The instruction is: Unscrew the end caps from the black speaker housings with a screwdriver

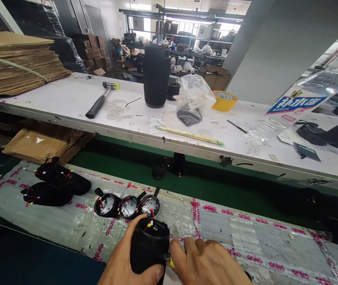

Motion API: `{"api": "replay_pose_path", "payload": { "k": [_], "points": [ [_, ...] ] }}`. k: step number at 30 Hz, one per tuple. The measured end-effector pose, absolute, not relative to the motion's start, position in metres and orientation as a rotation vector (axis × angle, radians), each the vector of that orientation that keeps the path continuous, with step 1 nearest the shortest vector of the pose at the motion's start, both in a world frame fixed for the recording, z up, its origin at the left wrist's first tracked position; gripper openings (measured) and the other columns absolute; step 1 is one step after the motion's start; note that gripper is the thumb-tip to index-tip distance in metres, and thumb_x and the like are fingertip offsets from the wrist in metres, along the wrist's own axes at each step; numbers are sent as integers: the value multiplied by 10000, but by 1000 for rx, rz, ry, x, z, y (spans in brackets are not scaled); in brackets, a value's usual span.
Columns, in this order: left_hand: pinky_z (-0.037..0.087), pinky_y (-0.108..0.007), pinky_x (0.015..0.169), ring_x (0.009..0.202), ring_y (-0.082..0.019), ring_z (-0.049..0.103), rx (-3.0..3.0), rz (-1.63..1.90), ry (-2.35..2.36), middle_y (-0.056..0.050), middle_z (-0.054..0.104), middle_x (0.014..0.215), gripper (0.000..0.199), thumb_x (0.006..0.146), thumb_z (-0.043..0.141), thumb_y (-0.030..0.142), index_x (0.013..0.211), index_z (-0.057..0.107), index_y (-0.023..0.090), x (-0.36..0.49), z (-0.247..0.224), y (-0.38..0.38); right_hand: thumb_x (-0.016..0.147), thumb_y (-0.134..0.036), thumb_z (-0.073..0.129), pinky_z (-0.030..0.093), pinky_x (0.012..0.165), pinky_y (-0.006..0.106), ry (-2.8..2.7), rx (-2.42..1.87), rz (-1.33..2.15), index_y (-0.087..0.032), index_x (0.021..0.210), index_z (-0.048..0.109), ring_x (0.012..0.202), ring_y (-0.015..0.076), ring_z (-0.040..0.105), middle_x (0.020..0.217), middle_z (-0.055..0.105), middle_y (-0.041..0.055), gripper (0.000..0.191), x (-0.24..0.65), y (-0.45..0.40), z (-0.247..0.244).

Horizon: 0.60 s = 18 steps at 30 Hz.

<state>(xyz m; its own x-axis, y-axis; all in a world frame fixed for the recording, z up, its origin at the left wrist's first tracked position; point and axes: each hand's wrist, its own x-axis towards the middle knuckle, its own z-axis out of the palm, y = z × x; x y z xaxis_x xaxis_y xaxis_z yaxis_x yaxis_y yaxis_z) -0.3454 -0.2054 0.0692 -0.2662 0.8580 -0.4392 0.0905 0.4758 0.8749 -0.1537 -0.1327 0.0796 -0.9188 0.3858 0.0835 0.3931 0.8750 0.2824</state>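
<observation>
Black fabric wraps the speaker body that the left hand clasps upright at the near edge of the worktop, thumb across its front and palm behind, its open end turned up so the red and yellow wires poking out of it stay reachable. The right hand lies just beside it on the right, fingers curled and closed around something small with a yellow tip; what that is I cannot tell, as most of it is hidden, but it touches the body's side low down. The grip seems meant to steady the casing while the other hand works at it. Just beyond the casing, three round driver units lie in a row face-down on the taped plastic sheet, wires up, within easy reach. Further left sit two black shells. On the raised shelf behind lie a hammer and a tall black cylinder.
</observation>
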Motion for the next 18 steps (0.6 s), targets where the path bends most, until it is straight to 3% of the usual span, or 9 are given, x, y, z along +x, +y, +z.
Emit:
{"api": "replay_pose_path", "payload": {
  "k": [3,6,9,12,15,18],
  "points": [
    [531,-453,948,1263,-402,641,858,908,1690,-80,768,1190,835,642,658,281,1448,442,252,-348,61,-206,787,-151,550,94,396,379,-3037,-611,-371,-254,894,467,361,184,491,590,558,-29,170,-158,-130,79],
    [443,-496,1093,1264,-393,640,892,959,1606,-105,738,1292,840,686,725,391,1458,433,240,-352,48,-208,782,-149,612,67,391,381,-3042,-590,-306,-244,857,492,355,171,476,587,569,-31,170,-164,-127,76],
    [421,-505,1140,1330,-403,600,762,1076,1400,-133,704,1356,937,708,760,606,1484,406,220,-357,35,-210,858,-202,695,192,379,344,-3005,-602,-75,-240,888,510,429,175,583,656,642,-41,192,-166,-120,74],
    [495,-509,1084,1326,-417,609,591,1125,1240,-126,707,1361,963,731,751,653,1521,392,236,-360,27,-212,1001,-279,622,366,477,289,-2770,-775,303,-263,1046,503,536,173,684,725,697,-87,128,-160,-112,74],
    [506,-508,1092,1288,-406,646,572,1152,1212,-114,742,1312,919,767,748,625,1528,410,236,-361,26,-212,1072,-269,494,369,486,264,-2626,-923,497,-286,1112,493,518,168,678,642,653,-115,44,-151,-107,73],
    [468,-484,1150,1383,-394,577,546,1162,1298,-108,715,1383,889,766,744,652,1497,458,237,-361,31,-213,1069,-280,498,382,495,251,-2574,-1017,671,-291,1136,512,519,162,672,636,650,-114,69,-147,-110,66]
  ]
}}
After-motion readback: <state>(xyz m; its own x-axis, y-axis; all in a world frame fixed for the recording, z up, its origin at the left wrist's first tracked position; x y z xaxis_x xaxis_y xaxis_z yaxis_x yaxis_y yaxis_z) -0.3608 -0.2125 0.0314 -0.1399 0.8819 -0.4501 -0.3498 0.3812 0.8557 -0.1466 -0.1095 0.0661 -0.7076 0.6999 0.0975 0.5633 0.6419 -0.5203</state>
